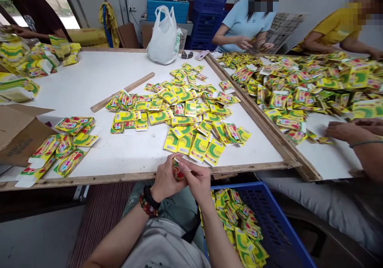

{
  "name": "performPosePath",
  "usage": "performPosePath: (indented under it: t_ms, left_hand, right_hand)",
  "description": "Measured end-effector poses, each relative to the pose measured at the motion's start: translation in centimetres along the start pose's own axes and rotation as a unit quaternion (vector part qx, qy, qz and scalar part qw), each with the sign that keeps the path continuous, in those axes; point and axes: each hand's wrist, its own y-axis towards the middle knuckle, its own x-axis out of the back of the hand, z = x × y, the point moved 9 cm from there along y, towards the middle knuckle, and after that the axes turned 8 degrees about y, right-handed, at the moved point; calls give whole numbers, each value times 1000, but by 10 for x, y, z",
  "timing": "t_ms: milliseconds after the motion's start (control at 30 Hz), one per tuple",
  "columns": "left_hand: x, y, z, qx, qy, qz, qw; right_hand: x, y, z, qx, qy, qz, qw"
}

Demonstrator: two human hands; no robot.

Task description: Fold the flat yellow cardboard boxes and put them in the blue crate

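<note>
Both my hands meet at the table's front edge around one small yellow, green and red box. My left hand wraps round its side, with a bead bracelet and a dark band on the wrist. My right hand has its thumb and fingers at the top of the box; part of the box is hidden by my fingers. Just beyond lie several flat cartons, some with barcodes up. Behind them spreads a loose pile of the same small boxes.
A blue crate with more packs stands low at my right. Wooden strips divide the white table. At left are a cardboard box and stacked cartons. A white plastic bag stands at the back. Co-workers sit around.
</note>
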Motion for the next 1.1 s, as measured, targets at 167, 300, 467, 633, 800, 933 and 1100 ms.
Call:
performPosePath:
  t_ms: [167,300,467,633,800,933,1100]
  left_hand:
    - [-1,0,9,42,14,-6,999]
    - [-3,3,13,53,-7,5,999]
    - [1,3,2,13,-32,25,999]
    - [-8,12,-34,-132,-14,179,975]
    - [-28,58,-31,-196,227,205,932]
    - [-53,89,-22,-219,300,248,895]
    - [-31,77,-40,-283,211,163,921]
  right_hand:
    - [-1,5,-4,-45,-12,0,999]
    - [-11,2,1,14,-41,64,997]
    - [-21,-12,10,136,-152,69,976]
    - [44,-46,24,129,-238,-11,963]
    - [113,-53,20,105,-479,-121,863]
    - [68,6,-4,158,-539,-22,827]
    - [47,31,18,190,-448,-18,874]
